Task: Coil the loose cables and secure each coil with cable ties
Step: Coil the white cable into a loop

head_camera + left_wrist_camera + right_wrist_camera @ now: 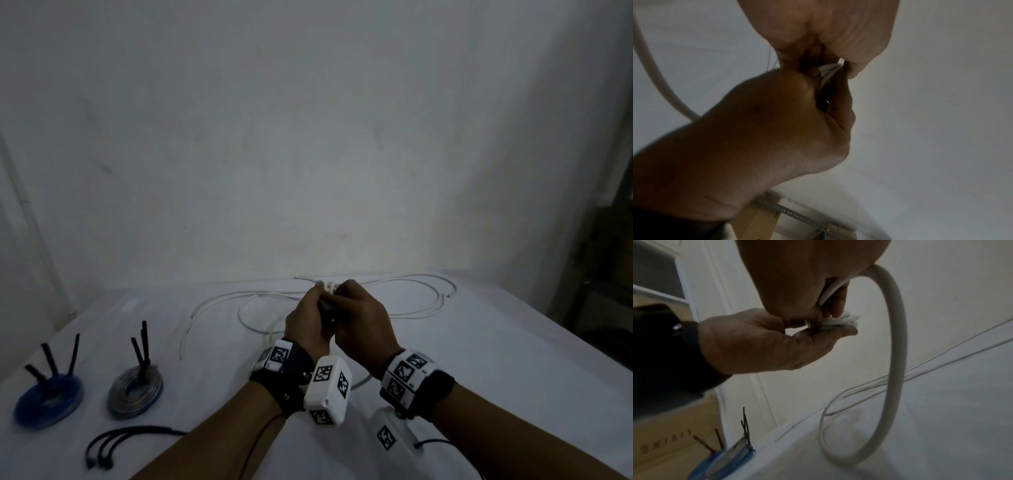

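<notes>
A white cable (342,298) was held above the white-covered table (479,377) by both hands, raised together at the centre of the head view. Several turns of the cable (840,321) were pinched between the thumb and curled fingers of the left hand (306,322), as was shown in the right wrist view. The right hand (363,325) was closed over the same bundle from the 3 o'clock side, and one thick loop (894,353) was seen hanging from under it down to the table. The rest of the cable lay in loose loops at 12 o'clock of the hands. At 9 o'clock a blue coil (48,401) and a grey coil (135,390) were lying, each bound with black ties standing upright. Spare black cable ties (113,442) lay at 7 o'clock.
</notes>
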